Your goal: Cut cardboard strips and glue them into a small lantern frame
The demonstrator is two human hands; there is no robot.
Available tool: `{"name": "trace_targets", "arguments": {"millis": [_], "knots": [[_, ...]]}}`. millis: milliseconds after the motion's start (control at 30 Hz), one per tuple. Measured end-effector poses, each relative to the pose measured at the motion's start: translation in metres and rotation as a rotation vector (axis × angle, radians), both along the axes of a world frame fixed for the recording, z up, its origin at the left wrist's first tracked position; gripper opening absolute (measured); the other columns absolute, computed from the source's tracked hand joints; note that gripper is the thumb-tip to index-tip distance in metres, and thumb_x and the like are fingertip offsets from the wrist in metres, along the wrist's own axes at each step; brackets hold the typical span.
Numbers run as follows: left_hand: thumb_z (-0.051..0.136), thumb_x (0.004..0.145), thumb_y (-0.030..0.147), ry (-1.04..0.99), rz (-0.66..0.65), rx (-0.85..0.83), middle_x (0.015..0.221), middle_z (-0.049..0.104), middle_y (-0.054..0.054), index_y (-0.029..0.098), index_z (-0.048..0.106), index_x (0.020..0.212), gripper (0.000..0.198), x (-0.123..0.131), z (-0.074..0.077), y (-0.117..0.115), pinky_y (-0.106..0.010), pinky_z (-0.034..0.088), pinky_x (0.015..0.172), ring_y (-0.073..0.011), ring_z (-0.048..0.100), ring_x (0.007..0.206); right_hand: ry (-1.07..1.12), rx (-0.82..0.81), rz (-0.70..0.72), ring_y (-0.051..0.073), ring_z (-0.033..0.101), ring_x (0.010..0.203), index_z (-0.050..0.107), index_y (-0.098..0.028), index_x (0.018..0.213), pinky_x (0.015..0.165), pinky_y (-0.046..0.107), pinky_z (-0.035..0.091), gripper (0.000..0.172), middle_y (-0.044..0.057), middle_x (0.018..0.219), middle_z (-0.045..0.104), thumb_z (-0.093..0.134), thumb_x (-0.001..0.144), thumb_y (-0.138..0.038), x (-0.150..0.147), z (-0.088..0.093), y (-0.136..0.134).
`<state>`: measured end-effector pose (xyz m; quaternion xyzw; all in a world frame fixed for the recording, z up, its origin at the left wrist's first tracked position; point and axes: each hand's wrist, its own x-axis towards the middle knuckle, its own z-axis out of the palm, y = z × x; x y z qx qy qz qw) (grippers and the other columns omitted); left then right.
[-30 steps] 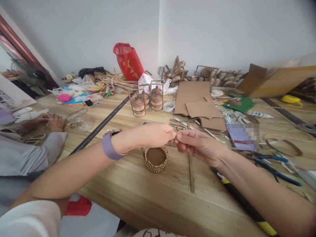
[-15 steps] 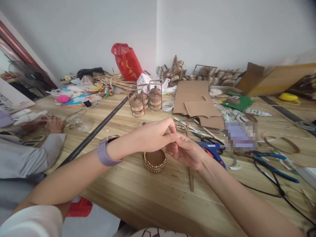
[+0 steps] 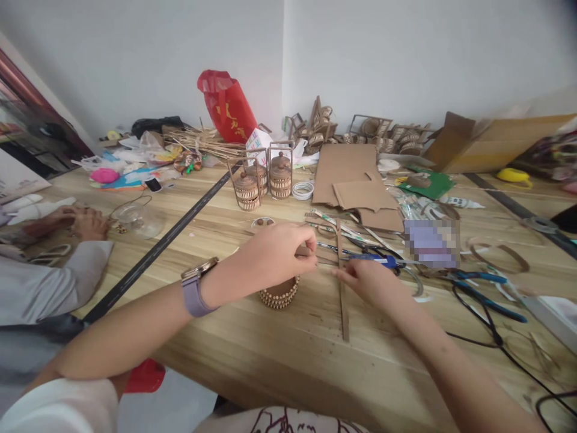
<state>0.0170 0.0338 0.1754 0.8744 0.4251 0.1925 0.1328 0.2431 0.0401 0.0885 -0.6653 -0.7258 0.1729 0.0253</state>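
Above a small round basket (image 3: 279,296) edged with short sticks hovers my left hand (image 3: 279,252), wearing a watch. Its thumb and fingers are pinched; whatever lies between them is too small to make out. To the right, my right hand (image 3: 369,279) is apart from the left, palm down by the blue glue gun (image 3: 374,260), its thumb and index finger stretched toward a thin brown strip (image 3: 344,307) on the table. Its other fingers are partly hidden, and nothing shows in its grasp.
Lidded mini baskets (image 3: 247,191), a tape roll (image 3: 302,190) and cardboard (image 3: 347,168) stand behind my hands. Blue-handled pliers (image 3: 491,300) and a black cable lie right. Another person's hands (image 3: 88,224) work at the left. A red bag (image 3: 228,108) leans on the wall.
My hands were touching above the basket and are now apart. The right hand has moved right toward the glue gun; the left stays pinched near the basket. The view has shifted slightly.
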Motion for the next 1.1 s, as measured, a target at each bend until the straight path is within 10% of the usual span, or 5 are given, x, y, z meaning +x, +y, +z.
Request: {"name": "trace_targets", "arguments": {"millis": [233, 467, 700, 1100], "knots": [[0.058, 0.076, 0.022, 0.005, 0.013, 0.033, 0.079, 0.059, -0.001, 0.020, 0.061, 0.078, 0.005, 0.000, -0.003, -0.004, -0.029, 0.040, 0.068, -0.0156, 0.054, 0.074, -0.088, -0.075, -0.026, 0.026, 0.066, 0.072, 0.062, -0.017, 0.060, 0.060, 0.032, 0.038, 0.032, 0.015, 0.070, 0.068, 0.056, 0.087, -0.032, -0.004, -0.034, -0.013], [0.059, 0.077, 0.019, 0.022, -0.101, -0.028, 0.087, 0.056, -0.001, 0.018, 0.063, 0.077, 0.005, -0.004, 0.002, -0.002, -0.027, 0.040, 0.071, -0.0124, 0.052, 0.071, 0.089, -0.098, -0.041, 0.018, 0.059, 0.055, 0.047, -0.023, 0.061, 0.059, 0.029, 0.040, 0.032, 0.005, 0.052, 0.061, 0.045, 0.092, -0.029, 0.002, -0.027, -0.020], [0.058, 0.077, 0.018, 0.057, -0.104, -0.054, 0.089, 0.059, -0.003, 0.018, 0.065, 0.079, 0.007, -0.005, 0.003, -0.001, -0.029, 0.042, 0.073, -0.0161, 0.057, 0.079, 0.599, 0.161, 0.081, 0.019, 0.061, 0.057, 0.048, -0.025, 0.082, 0.060, 0.030, 0.044, 0.023, 0.001, 0.061, 0.064, 0.046, 0.090, -0.047, -0.021, -0.026, -0.042], [0.061, 0.080, 0.019, 0.162, -0.219, -0.092, 0.090, 0.064, -0.005, 0.015, 0.070, 0.084, 0.011, -0.005, 0.004, 0.007, -0.028, 0.047, 0.076, -0.0179, 0.060, 0.083, 0.562, 0.355, 0.292, 0.017, 0.064, 0.061, 0.058, -0.022, 0.090, 0.057, 0.026, 0.044, 0.019, 0.002, 0.070, 0.067, 0.045, 0.095, -0.035, -0.047, -0.058, -0.036]]}}
